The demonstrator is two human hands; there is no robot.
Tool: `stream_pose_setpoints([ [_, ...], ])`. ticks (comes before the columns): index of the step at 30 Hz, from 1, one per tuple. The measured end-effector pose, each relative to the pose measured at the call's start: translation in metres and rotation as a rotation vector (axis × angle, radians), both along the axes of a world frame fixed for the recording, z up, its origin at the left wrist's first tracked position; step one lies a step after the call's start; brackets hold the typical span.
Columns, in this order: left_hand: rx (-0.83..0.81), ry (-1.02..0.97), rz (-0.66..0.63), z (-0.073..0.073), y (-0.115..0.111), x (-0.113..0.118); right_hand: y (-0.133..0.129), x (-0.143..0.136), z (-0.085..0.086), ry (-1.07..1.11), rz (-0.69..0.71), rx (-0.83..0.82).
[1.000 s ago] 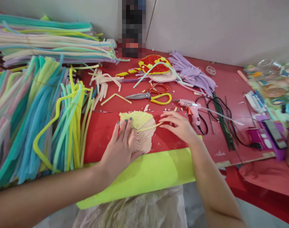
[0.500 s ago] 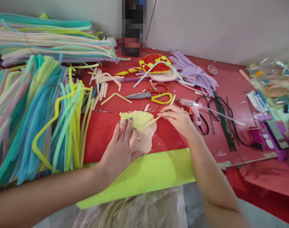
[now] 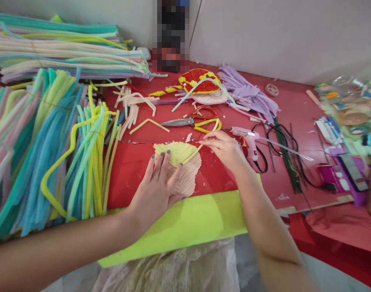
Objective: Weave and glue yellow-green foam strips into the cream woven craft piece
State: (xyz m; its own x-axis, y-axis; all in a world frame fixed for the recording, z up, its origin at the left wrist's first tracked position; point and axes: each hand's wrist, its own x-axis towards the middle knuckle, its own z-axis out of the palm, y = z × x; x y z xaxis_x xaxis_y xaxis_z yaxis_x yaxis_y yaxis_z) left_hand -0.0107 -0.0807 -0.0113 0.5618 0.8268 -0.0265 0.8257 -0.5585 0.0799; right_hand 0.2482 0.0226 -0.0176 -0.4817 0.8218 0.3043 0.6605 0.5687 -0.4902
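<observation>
On the red table mat lies a leaf-like panel (image 3: pixel 188 178) of pipe cleaners set side by side, pale yellow at the top and cream below. My left hand (image 3: pixel 156 176) rests on its left part with fingers spread, pressing it flat. A pale yellow pipe cleaner (image 3: pixel 204 148) runs from the panel's yellow rows up to the right. My right hand (image 3: pixel 223 148) pinches that pipe cleaner near its outer end, just right of the panel. Above them lie scissors (image 3: pixel 188 121) with one red and one yellow handle loop, and a bent pale yellow pipe cleaner (image 3: pixel 149 123).
Bundles of coloured pipe cleaners (image 3: pixel 51 154) fill the left side. A pink glue gun (image 3: pixel 249 142) with a clear glue stick and black cord lies to the right. Behind are a red and yellow ornament (image 3: pixel 200 81) and lilac pipe cleaners (image 3: pixel 249 93). A yellow-green sheet (image 3: pixel 179 227) lies in front.
My right hand has shifted slightly left with the pipe cleaner, whose strand now lies closer against the yellow rows. My left index finger has spread a little to the right.
</observation>
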Motion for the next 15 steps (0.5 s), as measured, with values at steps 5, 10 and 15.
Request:
stream_pose_setpoints([
  [5,-0.022,-0.001,0.008,0.0009,0.0010,0.0001,0.0009,-0.0018,-0.0015,-0.008,0.022,0.023],
  [10,-0.041,-0.016,0.013,0.0027,0.0014,0.0006,0.0018,-0.0046,-0.0025,-0.029,0.005,0.046],
  [15,-0.037,-0.017,0.012,0.0006,0.0008,0.0004,0.0019,-0.0040,-0.0051,-0.053,-0.008,0.060],
])
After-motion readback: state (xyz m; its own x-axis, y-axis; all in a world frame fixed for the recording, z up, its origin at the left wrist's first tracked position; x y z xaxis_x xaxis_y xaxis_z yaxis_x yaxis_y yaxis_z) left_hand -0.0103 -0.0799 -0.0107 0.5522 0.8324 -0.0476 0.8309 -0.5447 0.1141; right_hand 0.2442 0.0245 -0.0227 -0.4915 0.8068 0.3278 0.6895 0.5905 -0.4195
